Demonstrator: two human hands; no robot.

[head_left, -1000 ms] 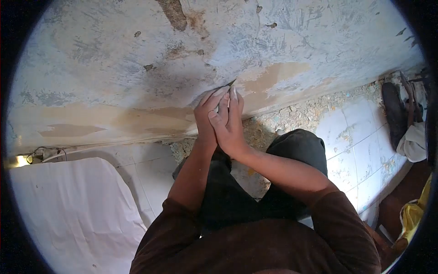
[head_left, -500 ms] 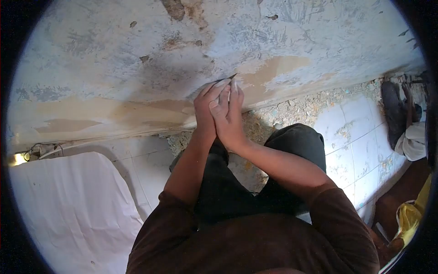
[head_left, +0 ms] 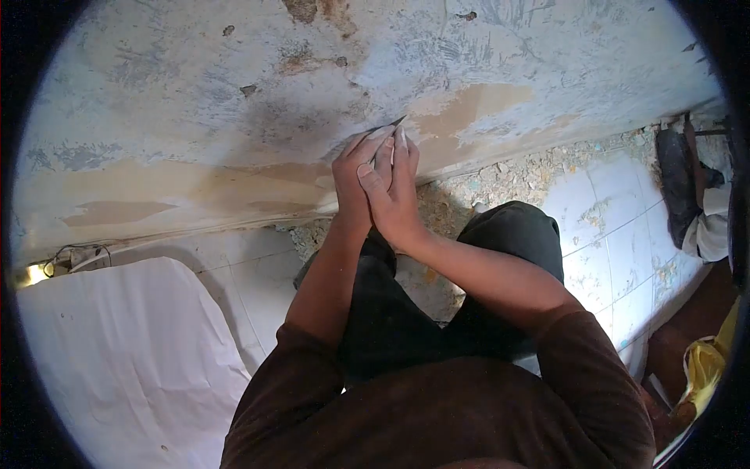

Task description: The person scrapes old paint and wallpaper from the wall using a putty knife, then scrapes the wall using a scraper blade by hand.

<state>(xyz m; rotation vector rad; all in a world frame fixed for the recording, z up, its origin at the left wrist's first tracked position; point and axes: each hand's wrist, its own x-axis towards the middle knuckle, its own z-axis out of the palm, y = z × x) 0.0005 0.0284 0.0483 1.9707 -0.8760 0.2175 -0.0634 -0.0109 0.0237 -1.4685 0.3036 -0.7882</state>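
My left hand [head_left: 352, 173] and my right hand [head_left: 397, 192] are pressed together low on the wall [head_left: 187, 102], fingers closed and pointing away from me. Between their fingertips a thin, dark, pointed blade of a scraper [head_left: 399, 121] juts out against the wall surface; its handle, if any, is hidden. The right thumb lies across the left hand. Around the blade the wall is patchy: pale grey-white coating, rough scratches, and a bare tan patch [head_left: 469, 108] just right of the fingers.
Crumbled flakes [head_left: 500, 178] line the wall's foot on the white tiled floor [head_left: 613, 211]. A white sheet [head_left: 125, 352] lies at left, near a cable [head_left: 78, 248]. My bent knees are below my hands. A dark object [head_left: 678, 184] and a yellow plastic bag [head_left: 703, 367] sit at right.
The view has tilted slightly, so wall and hands appear a little higher. Both hands stay clasped around the scraper at nearly the same spot on the wall.
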